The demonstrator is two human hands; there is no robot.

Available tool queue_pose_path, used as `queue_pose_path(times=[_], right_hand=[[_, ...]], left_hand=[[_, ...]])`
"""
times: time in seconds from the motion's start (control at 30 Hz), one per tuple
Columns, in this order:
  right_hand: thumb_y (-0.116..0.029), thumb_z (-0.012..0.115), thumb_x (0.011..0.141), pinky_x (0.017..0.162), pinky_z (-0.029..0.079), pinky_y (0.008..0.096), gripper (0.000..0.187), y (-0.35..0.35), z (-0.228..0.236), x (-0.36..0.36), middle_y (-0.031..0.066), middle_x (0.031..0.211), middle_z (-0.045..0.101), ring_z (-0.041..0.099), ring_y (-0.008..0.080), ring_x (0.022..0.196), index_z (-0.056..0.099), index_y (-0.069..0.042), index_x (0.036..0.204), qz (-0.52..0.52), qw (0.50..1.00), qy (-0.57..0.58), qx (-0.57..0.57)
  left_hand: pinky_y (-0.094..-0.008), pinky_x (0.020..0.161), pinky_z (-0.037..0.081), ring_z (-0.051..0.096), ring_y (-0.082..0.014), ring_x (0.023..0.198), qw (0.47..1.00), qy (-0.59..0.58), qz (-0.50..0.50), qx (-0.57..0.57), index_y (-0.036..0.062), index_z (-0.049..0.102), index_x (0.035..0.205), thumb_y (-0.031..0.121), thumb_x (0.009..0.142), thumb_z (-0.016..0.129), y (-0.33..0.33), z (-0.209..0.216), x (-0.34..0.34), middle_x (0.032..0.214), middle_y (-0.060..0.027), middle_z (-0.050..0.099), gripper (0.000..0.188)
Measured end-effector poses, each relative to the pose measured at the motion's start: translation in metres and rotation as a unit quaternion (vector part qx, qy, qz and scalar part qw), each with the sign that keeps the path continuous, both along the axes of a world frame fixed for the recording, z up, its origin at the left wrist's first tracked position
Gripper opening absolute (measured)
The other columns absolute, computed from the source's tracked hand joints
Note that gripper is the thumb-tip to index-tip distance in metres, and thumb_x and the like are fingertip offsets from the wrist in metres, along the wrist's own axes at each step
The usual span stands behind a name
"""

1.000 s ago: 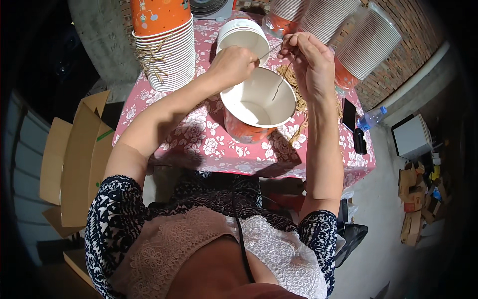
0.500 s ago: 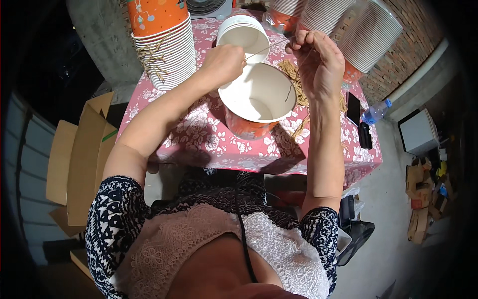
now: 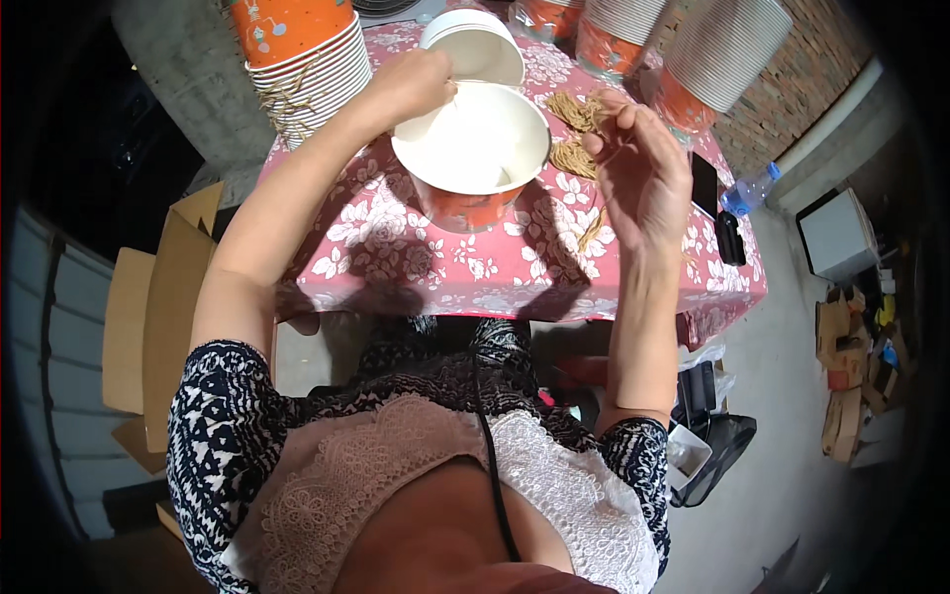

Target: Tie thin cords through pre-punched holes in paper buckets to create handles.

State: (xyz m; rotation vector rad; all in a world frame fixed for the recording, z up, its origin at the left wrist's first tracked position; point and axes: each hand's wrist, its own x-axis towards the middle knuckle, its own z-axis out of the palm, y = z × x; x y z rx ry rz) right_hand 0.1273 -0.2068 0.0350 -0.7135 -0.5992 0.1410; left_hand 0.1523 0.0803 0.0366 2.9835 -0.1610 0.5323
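A person in a patterned top with a lace front sits at a table spread with a pink floral cloth [image 3: 371,243], both bare forearms stretched toward the upper half of the frame. The left hand [image 3: 416,84], at upper centre, is closed in a fist at the left side of an orange paper bucket's rim; what it may grip cannot be made out. The bucket [image 3: 467,210] stands upright above the middle of the frame, its white mouth turned toward the viewer. The right hand [image 3: 641,168], right of the bucket and apart from it, is raised with bent fingers; whether a strand is pinched at the fingertips cannot be told. Just beside that hand, two bundles of tan twine [image 3: 574,158] lie on the cloth, with loose strands lower down.

Behind the bucket, white-rimmed containers [image 3: 500,61] rest tipped on their side. A tall stack of orange buckets [image 3: 297,30] fills the upper left, short twine pieces [image 3: 282,104] lying against its rims; more stacks [image 3: 727,59] rise at upper right before a brick wall [image 3: 787,129]. A dark phone [image 3: 704,186], a black case [image 3: 729,240] and a bottle with a blue cap [image 3: 750,190] sit near the table's right edge. An open cardboard box [image 3: 178,337] stands at left.
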Motion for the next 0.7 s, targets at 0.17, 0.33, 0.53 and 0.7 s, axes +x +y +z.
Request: queue_pose_path(times=[0.17, 0.33, 0.53, 0.7], right_hand=[[-0.008, 0.052, 0.095, 0.072, 0.052, 0.0327, 0.017, 0.003, -0.021, -0.015, 0.0135, 0.096, 0.061, 0.057, 0.0192, 0.082, 0.06, 0.003, 0.084, 0.065, 0.984, 0.126, 0.104], [-0.008, 0.052, 0.094, 0.069, 0.051, 0.0339, 0.017, 0.014, -0.035, -0.014, 0.0147, 0.095, 0.06, 0.056, 0.0207, 0.082, 0.058, 0.004, 0.084, 0.103, 0.97, 0.147, 0.164], [-0.008, 0.052, 0.094, 0.071, 0.05, 0.0344, 0.017, 0.021, -0.036, -0.02, 0.0147, 0.094, 0.059, 0.054, 0.0203, 0.08, 0.059, 0.005, 0.084, 0.135, 0.956, 0.169, 0.197], [-0.007, 0.051, 0.094, 0.07, 0.048, 0.0326, 0.017, 0.017, -0.044, -0.017, 0.0151, 0.094, 0.059, 0.053, 0.0198, 0.081, 0.059, 0.005, 0.085, 0.112, 0.96, 0.164, 0.197]], left_hand=[[-0.0387, 0.08, 0.053, 0.067, -0.0351, 0.091, 0.964, -0.229, -0.109, -0.078, -0.0008, 0.067, 0.111, 0.016, 0.091, 0.061, -0.036, 0.007, -0.055, 0.105, -0.0212, 0.068, 0.027], [-0.0346, 0.061, 0.053, 0.067, -0.0264, 0.066, 0.881, -0.021, -0.166, -0.443, -0.0006, 0.071, 0.097, 0.017, 0.09, 0.063, -0.092, -0.005, -0.148, 0.094, -0.0155, 0.07, 0.021], [-0.0317, 0.05, 0.047, 0.061, -0.0201, 0.05, 0.908, -0.091, -0.269, -0.307, -0.0028, 0.064, 0.086, 0.027, 0.094, 0.063, -0.126, -0.057, -0.133, 0.071, -0.0137, 0.067, 0.03], [-0.024, 0.04, 0.039, 0.047, -0.0079, 0.039, 0.775, 0.234, -0.046, -0.585, -0.0006, 0.063, 0.088, 0.018, 0.097, 0.054, -0.138, -0.051, -0.133, 0.058, -0.0064, 0.061, 0.023]])
